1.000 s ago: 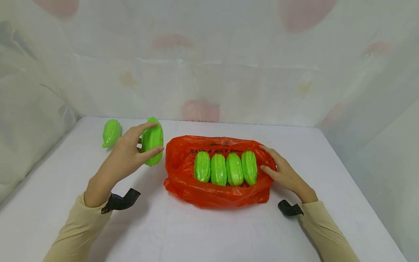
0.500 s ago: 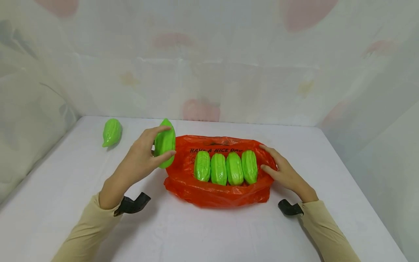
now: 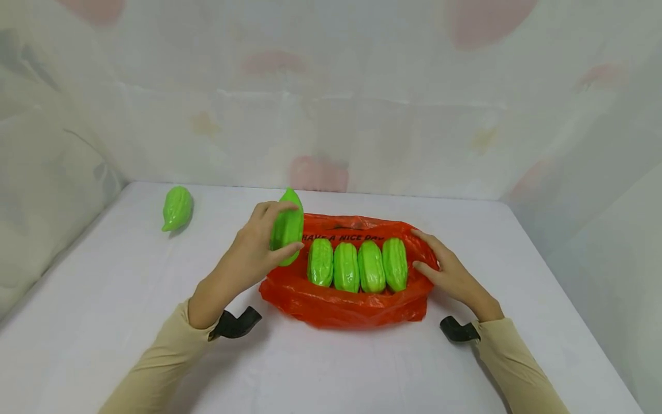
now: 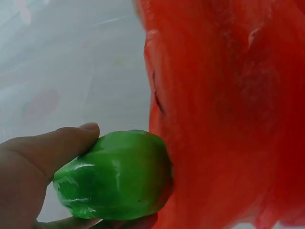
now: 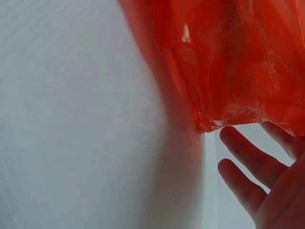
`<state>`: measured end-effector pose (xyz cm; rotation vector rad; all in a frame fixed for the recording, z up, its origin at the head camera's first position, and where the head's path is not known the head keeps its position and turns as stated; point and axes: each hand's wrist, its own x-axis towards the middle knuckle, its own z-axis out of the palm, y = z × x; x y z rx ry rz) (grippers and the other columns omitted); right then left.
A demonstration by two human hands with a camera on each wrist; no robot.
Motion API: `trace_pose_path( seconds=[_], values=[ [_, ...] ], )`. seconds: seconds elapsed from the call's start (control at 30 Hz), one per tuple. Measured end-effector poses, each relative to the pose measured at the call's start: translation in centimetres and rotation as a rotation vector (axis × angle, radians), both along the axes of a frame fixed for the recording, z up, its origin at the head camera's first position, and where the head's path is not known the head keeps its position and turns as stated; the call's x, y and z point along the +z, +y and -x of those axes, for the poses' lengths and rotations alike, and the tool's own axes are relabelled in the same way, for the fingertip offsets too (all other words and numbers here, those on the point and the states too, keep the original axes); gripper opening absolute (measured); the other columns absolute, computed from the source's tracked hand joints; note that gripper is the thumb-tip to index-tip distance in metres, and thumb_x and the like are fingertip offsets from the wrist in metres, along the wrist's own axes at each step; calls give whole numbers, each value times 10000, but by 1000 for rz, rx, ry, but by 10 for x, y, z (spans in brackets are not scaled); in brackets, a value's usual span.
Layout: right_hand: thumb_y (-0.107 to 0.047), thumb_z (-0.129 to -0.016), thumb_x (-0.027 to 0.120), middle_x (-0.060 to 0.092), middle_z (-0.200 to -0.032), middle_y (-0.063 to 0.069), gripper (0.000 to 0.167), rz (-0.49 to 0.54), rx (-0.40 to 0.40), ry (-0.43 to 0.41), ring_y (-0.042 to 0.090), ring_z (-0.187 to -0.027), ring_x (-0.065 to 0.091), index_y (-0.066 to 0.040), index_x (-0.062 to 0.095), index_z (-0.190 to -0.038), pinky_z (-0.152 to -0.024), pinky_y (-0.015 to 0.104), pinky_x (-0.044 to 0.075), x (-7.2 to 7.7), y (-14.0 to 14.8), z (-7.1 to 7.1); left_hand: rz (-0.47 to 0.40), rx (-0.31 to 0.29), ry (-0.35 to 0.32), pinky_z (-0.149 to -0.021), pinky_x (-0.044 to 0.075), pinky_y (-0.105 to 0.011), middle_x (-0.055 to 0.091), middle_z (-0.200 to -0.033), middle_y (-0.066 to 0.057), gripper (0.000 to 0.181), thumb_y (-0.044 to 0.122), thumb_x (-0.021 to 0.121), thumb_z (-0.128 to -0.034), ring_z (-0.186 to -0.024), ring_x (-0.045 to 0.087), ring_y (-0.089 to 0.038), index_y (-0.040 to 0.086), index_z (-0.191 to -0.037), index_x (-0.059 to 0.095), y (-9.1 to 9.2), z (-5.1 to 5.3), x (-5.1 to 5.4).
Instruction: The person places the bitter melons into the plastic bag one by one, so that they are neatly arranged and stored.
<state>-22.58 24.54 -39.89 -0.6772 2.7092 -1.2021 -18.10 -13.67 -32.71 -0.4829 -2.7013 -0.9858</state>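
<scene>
My left hand (image 3: 250, 247) holds a glossy green ribbed gourd (image 3: 292, 227) with a pointed tip, thumb on the near side and fingers at the far side. The gourd (image 4: 114, 176) is raised over the left part of an open red plastic bag (image 3: 341, 310). In the left wrist view the bag (image 4: 214, 119) fills the right side. Several like green gourds (image 3: 371, 267) lie side by side in the bag. My right hand (image 3: 452, 276) grips the bag's right rim; in the right wrist view some fingers (image 5: 248, 157) are spread outside the bag (image 5: 228, 62).
Another green gourd (image 3: 177, 208) lies at the far left of the white table (image 3: 341, 374). A pale patterned sheet (image 3: 393, 138) hangs behind the table. A dark device (image 3: 238, 322) sits at the left wrist, and another dark device (image 3: 459, 329) at the right.
My left hand has carried its green gourd to the right, from beside the bag to over the bag's left part. The right hand and the bag stay in place.
</scene>
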Motion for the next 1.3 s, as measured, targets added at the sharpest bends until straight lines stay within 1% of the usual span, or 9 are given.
trace_pose_path(
  seconds=[0.17,0.37,0.53,0.63,0.83,0.97,1.1,1.3],
  values=[
    [-113,-986,569,390,-1525,203,627,9,7,10,427,-1369,409,-112,298,-1551,-1067,676,370,-1,0,0,11,1,-11,-748,601,-475,419,-1352,-202,658,161,792,-848,-939,617,-366,179,-1383,409,8,1,-6],
    [-111,-987,565,383,-1531,200,624,12,9,8,425,-1374,405,-116,298,-1551,-1069,674,369,-2,0,1,41,-14,-35,-762,596,-471,421,-1335,-198,643,174,786,-857,-861,639,-345,184,-1374,404,12,2,-16],
    [-105,-982,571,396,-1520,197,630,17,10,8,420,-1363,419,-120,299,-1551,-1065,664,384,-2,-1,1,53,-21,-56,-761,595,-479,435,-1326,-212,615,178,772,-870,-892,635,-353,184,-1369,411,11,4,-21],
    [-99,-978,572,409,-1505,198,634,16,11,10,417,-1348,433,-119,300,-1550,-1056,660,396,-1,-1,1,69,-33,-61,-790,582,-498,462,-1337,-220,579,172,758,-881,-912,634,-351,174,-1362,434,10,4,-22],
    [-103,-979,568,398,-1515,198,637,13,11,0,420,-1355,427,-122,293,-1553,-1057,661,394,-1,-1,0,145,-63,-74,-870,553,-525,534,-1354,-199,529,207,752,-888,-974,653,-333,188,-1357,509,8,4,-25],
    [-105,-978,569,390,-1522,198,639,14,8,-7,423,-1363,418,-125,292,-1554,-1061,663,387,0,-1,0,187,-74,-85,-861,559,-526,576,-1318,-189,517,234,754,-887,-1015,656,-326,189,-1354,536,6,3,-25],
    [-104,-977,572,384,-1528,198,638,10,5,-7,427,-1367,414,-124,295,-1552,-1061,665,386,0,-1,0,214,-74,-106,-844,559,-513,606,-1281,-181,526,249,750,-889,-1042,643,-316,175,-1365,537,6,3,-23],
    [-106,-978,570,376,-1537,195,638,9,1,-12,428,-1380,401,-125,294,-1552,-1073,671,369,0,-1,0,246,-79,-148,-882,549,-497,644,-1233,-162,525,256,737,-899,-1088,629,-307,158,-1374,535,6,2,-22]
  ],
)
